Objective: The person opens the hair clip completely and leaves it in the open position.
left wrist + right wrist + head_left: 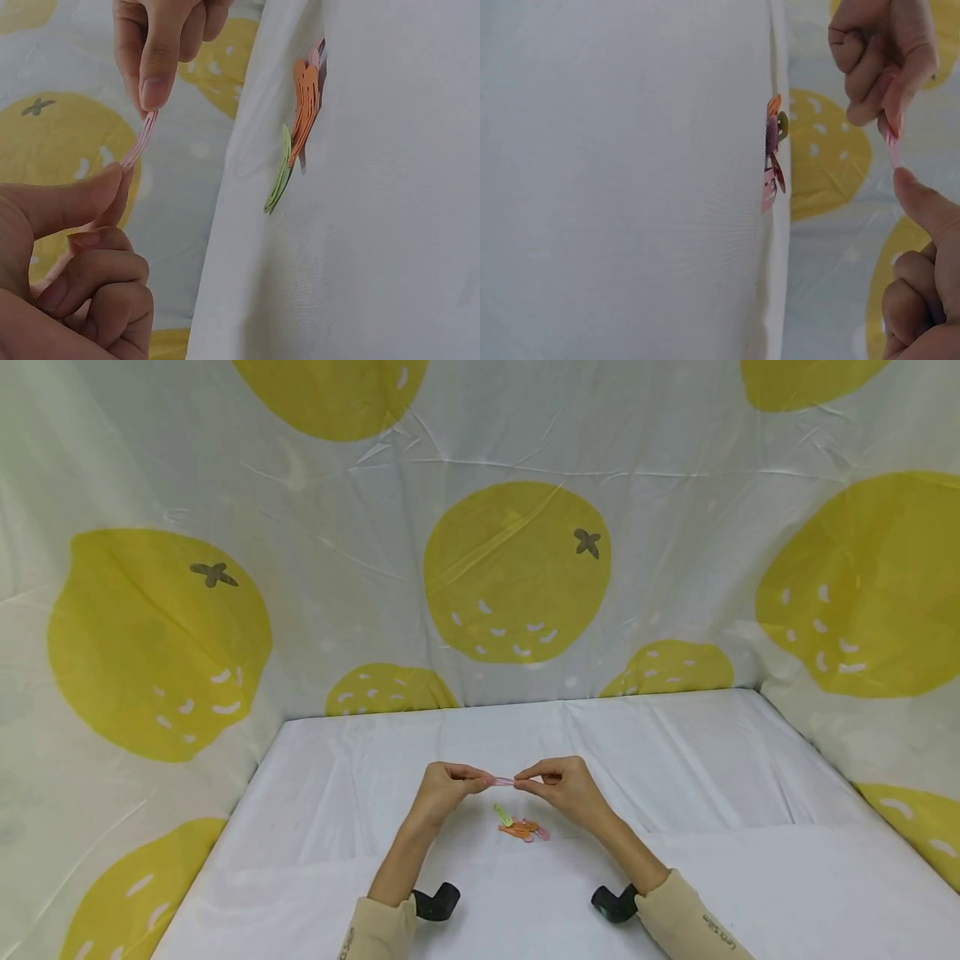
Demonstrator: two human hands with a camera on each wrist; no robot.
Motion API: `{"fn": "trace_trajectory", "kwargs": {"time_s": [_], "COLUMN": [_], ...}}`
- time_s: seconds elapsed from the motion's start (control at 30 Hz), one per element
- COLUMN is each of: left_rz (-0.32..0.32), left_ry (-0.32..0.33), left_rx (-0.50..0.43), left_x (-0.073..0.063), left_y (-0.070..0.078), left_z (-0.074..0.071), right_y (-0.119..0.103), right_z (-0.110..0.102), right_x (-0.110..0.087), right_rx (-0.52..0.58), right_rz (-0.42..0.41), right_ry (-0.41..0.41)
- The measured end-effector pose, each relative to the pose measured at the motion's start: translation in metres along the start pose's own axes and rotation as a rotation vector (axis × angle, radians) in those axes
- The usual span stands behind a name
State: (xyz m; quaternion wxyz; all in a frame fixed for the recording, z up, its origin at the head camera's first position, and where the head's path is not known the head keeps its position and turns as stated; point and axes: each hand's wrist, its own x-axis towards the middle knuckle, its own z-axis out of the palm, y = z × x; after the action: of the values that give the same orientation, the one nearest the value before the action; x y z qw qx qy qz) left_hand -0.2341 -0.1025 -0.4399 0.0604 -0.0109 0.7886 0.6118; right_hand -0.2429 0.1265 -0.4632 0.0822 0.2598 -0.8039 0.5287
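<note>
Between my two hands stretches a small pink hair clip (pixel 504 782), raised over the white-covered table. My left hand (pixel 442 792) pinches one end between thumb and forefinger, its other fingers curled in the left wrist view. At the opposite end, the thumb and forefinger of my right hand (pixel 564 787) pinch the clip too. Below and nearer to me lies a small pile of hair clips: a green clip (pixel 502 815) at its far left edge, orange clips (pixel 516 831) in the middle and a pink clip (pixel 542 833) at the right. The pinching fingers hide the held clip's ends.
A white cloth (pixel 322 802) with light creases covers the table. Walls of fabric printed with yellow lemons (pixel 517 572) rise behind it and at both sides. Black angled devices stick out at the left wrist (pixel 437 902) and the right wrist (pixel 615 903).
</note>
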Motion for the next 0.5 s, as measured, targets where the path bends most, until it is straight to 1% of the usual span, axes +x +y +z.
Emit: {"fn": "trace_trajectory", "kwargs": {"time_s": [0.07, 0.2, 0.3, 0.5], "left_rz": [-0.006, 0.003, 0.016, 0.025], "left_ry": [0.008, 0.025, 0.037, 0.048], "left_rx": [-0.006, -0.018, -0.027, -0.013], "left_x": [-0.0001, 0.0, 0.0001, 0.0025], "left_y": [-0.0005, -0.0013, -0.0015, -0.0033], "left_z": [0.0005, 0.0017, 0.0036, 0.0082], "right_y": [0.0001, 0.0011, 0.0019, 0.0023], "right_z": [0.0003, 0.0007, 0.0014, 0.0032], "right_x": [0.0004, 0.0017, 0.0022, 0.0015], "right_rx": [-0.004, 0.016, 0.066, 0.203], "right_rz": [0.03, 0.1, 0.166, 0.34], "right_ry": [-0.012, -0.042, -0.063, -0.104]}}
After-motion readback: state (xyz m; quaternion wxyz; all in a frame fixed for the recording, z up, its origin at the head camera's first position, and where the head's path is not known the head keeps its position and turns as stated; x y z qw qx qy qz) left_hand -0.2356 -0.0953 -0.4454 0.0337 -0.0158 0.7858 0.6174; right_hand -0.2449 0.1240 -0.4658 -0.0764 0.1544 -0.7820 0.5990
